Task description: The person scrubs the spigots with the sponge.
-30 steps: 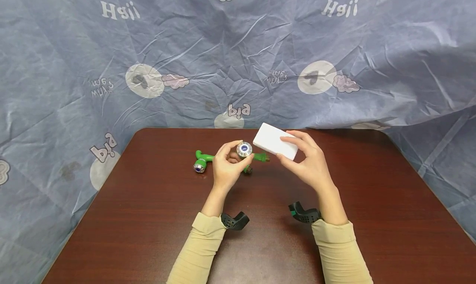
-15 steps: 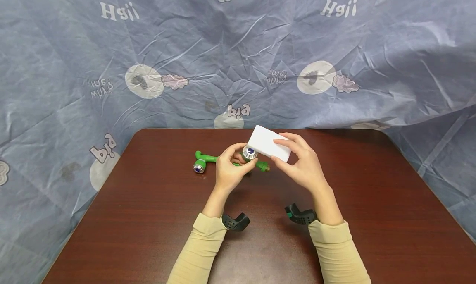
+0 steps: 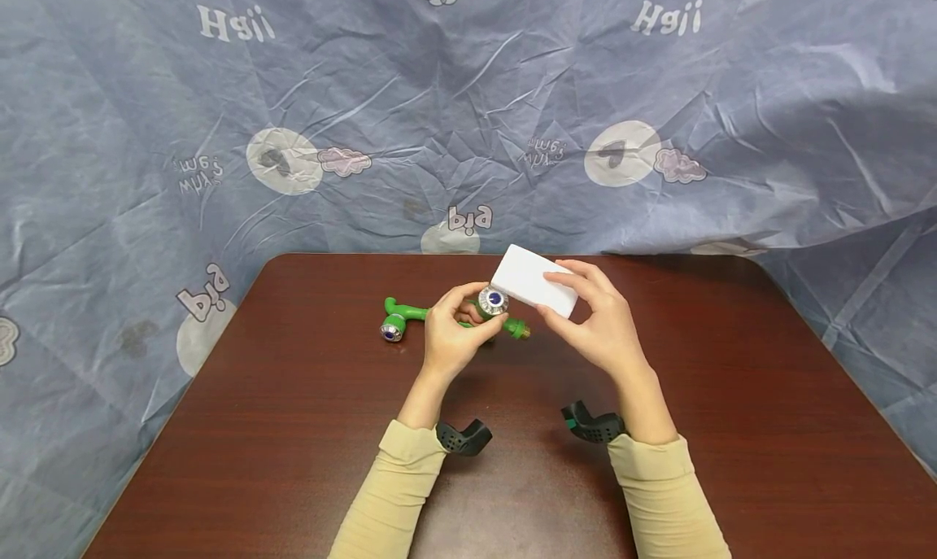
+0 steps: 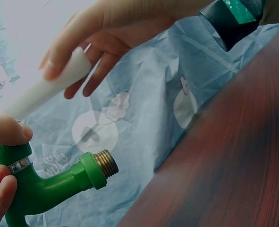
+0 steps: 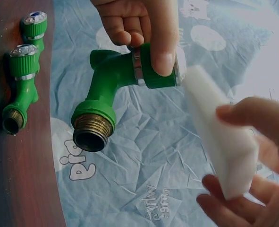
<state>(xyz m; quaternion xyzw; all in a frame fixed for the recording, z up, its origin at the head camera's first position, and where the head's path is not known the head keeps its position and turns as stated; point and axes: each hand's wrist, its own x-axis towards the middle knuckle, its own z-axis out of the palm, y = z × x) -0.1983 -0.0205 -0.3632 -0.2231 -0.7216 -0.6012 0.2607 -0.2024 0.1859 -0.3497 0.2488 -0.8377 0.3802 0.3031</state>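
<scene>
My left hand grips a green plastic tap by its chrome-ringed knob, holding it above the dark red table. Its brass threaded end points right. My right hand pinches a white sponge block, whose near edge touches the knob's top. In the left wrist view the white sponge block hangs just above the green plastic tap. In the right wrist view the white sponge block sits right beside the knob.
Two more green taps lie on the table left of my hands; the head view shows them as green taps. A creased blue printed cloth covers the wall behind and drapes round the table's edges.
My right hand brought the sponge down and left until it met the tap's knob. The left hand lowered the tap slightly.
</scene>
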